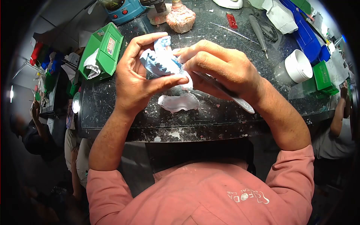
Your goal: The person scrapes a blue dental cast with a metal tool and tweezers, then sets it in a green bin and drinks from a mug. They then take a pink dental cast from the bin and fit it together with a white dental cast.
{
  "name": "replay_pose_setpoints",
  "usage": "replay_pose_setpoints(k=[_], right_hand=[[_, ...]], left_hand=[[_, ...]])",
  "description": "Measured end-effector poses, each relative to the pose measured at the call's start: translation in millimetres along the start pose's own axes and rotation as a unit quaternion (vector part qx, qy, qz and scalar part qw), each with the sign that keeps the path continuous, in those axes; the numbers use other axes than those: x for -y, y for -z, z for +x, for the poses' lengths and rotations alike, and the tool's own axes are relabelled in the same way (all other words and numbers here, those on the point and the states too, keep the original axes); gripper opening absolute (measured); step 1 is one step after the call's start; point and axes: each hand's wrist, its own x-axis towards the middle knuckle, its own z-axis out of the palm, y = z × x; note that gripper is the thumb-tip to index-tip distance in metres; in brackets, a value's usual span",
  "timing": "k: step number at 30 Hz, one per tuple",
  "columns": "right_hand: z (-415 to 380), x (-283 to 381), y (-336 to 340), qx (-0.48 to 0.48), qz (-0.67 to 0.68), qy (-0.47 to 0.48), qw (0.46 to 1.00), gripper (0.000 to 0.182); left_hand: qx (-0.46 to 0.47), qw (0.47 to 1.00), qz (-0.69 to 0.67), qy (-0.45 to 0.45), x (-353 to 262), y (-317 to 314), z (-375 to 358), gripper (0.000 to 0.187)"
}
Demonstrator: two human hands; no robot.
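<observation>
At 11 o'clock, left hand (130, 75), thumb and fingers curled, grips blue dental model (155, 63) above black table (221, 114); right hand (232, 69), knuckles bent, pinches metal tool (240, 102), slanting toward 4 o'clock.

So the left hand (131, 73) has a blue toothed model (157, 65) held between thumb and fingers, and the right hand (227, 67) grips a slim metal tool (242, 102) — fingertips right up at the model. Just below them, a pale arch-shaped piece (180, 103) lies on the scuffed black worktop (221, 114). There's a green bin (107, 64) off left — plus a grey handpiece (257, 33) and white tub (299, 66) over right.
</observation>
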Motion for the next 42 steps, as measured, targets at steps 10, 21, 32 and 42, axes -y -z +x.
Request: replay_pose_setpoints(k=[10, 21, 32, 42], right_hand=[[1, 4, -1, 0.004, -0.02, 0.009, 1.0, 0.027], [12, -5, 18, -0.127, 0.034, -0.067, 0.989, 0.015], [-16, -30, 3, 0.229, -0.179, -0.268, 0.918, 0.035], [4, -15, 0, -0.069, 0.045, -0.251, 0.964, 0.017]], left_hand=[[-0.023, 0.999, 0.037, -0.022, -4, -3, 2, 0.083], [-0.015, 0.998, -0.033, -0.052, 1, -5, 2, 0.074], [0.015, 0.999, -0.024, 0.025, 2, -11, -4, 0.078], [0.001, 0.997, 0.074, -0.01, 8, -20, -5, 0.081]])
